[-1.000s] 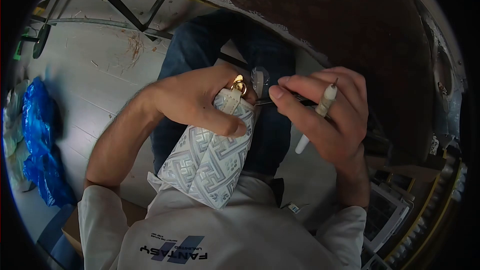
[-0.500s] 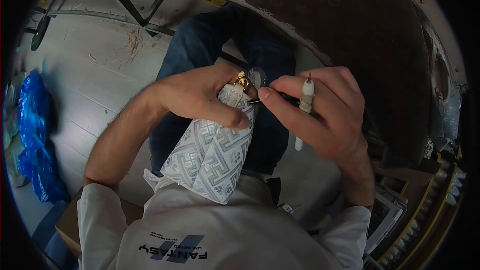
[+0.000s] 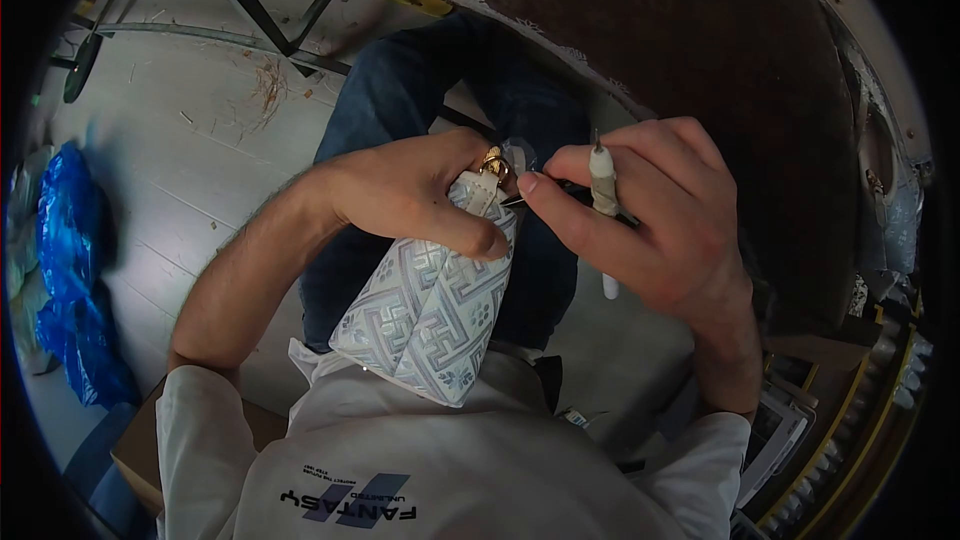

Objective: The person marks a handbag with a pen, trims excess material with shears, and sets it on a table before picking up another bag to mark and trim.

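Observation:
My left hand (image 3: 415, 190) is closed on a small white pouch (image 3: 425, 315) with a silvery geometric pattern, gripping its upper end with the thumb across the front. At that end sits a white stitched tab (image 3: 475, 195) with a gold metal ring (image 3: 494, 164). My right hand (image 3: 655, 225) pinches a thin dark pointed tool, its tip at the pouch's upper right edge beside the tab. Between the fingers of that hand also sits a white pen-shaped tool (image 3: 603, 185) with a metal point, pointing away from me. A bit of clear plastic (image 3: 520, 153) shows behind the ring.
A dark patterned cloth (image 3: 700, 60) hangs over the far and right side. Blue plastic (image 3: 70, 230) lies at left, near a cardboard box (image 3: 145, 445). Racks with yellow edges (image 3: 850, 440) stand at lower right. Metal table legs (image 3: 250, 5) and scraps (image 3: 268, 85) are beyond.
The pouch and my left hand have shifted slightly to the right. My right hand has moved a little right, and the white pen-shaped tool has tilted and shifted slightly left at its point.

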{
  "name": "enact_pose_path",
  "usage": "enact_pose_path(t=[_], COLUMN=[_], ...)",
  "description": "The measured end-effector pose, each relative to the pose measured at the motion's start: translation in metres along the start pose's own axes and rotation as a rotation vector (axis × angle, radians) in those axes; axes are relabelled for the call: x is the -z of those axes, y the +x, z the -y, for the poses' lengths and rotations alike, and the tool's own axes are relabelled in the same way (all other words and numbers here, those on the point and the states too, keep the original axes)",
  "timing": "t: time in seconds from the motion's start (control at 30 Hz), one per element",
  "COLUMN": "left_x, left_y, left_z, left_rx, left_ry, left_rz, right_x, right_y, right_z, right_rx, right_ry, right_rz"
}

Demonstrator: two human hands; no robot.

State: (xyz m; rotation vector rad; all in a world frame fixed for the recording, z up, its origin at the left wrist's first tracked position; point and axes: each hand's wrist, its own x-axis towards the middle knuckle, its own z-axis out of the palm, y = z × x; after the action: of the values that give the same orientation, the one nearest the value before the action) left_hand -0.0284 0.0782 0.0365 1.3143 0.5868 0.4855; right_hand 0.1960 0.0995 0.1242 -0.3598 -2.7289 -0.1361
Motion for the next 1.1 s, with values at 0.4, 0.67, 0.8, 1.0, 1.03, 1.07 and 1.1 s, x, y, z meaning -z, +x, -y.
enact_pose_path(t=[0.4,0.67,0.8,1.0,1.03,1.07,1.1], left_x=[-0.002,-0.002,-0.002,-0.003,-0.004,-0.004,-0.005], left_y=[0.001,-0.002,-0.002,0.000,0.000,0.000,0.000], left_z=[0.004,-0.003,-0.004,-0.001,-0.001,-0.002,-0.002], left_rx=[-0.053,-0.022,-0.011,-0.017,-0.018,-0.021,-0.025], left_ry=[0.043,0.041,0.036,0.023,0.024,0.042,0.062], left_rz=[0.015,0.015,0.020,0.016,0.016,0.005,-0.006], right_x=[0.013,0.010,0.008,0.012,0.013,0.015,0.016], right_y=[0.006,0.005,0.005,0.006,0.007,0.008,0.008], right_z=[-0.002,-0.001,-0.001,-0.003,-0.002,-0.002,-0.001], right_rx=[0.026,0.006,0.009,0.019,0.019,0.011,0.003], right_ry=[0.015,0.034,0.030,0.036,0.036,0.043,0.051], right_rz=[0.089,0.060,0.048,0.093,0.093,0.106,0.119])
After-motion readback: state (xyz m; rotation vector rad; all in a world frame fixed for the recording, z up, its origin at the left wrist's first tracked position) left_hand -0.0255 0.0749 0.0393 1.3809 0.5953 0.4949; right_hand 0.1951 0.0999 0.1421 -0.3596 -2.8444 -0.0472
